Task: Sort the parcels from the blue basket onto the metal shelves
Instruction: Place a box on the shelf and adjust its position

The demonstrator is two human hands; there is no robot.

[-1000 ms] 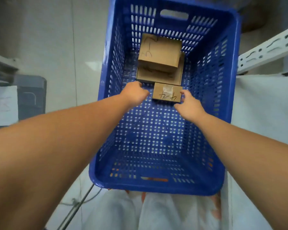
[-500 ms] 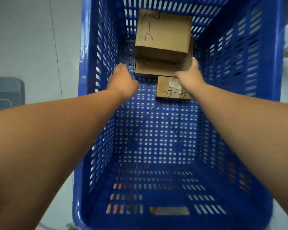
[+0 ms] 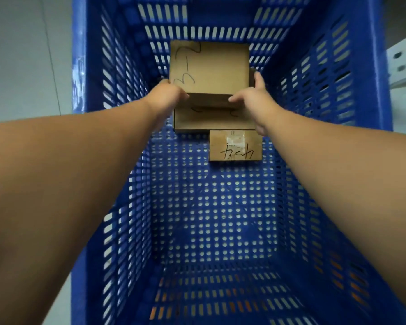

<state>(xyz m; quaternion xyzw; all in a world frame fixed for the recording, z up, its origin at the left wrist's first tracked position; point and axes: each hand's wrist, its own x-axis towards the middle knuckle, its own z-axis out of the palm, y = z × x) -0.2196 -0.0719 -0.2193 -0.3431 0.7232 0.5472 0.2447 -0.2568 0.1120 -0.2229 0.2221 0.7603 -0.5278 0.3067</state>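
Head view: left hand (image 3: pixel 167 97) and right hand (image 3: pixel 256 99) clasp the top parcel (image 3: pixel 211 66) by opposite sides, far edge of the blue basket (image 3: pixel 370 66); stiff, likely light.

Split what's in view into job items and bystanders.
Job: blue basket; box marked 3-2, gripped by left hand and right hand; flat box under it; small taped box; white shelf upright.
Bystanders: grey floor only.
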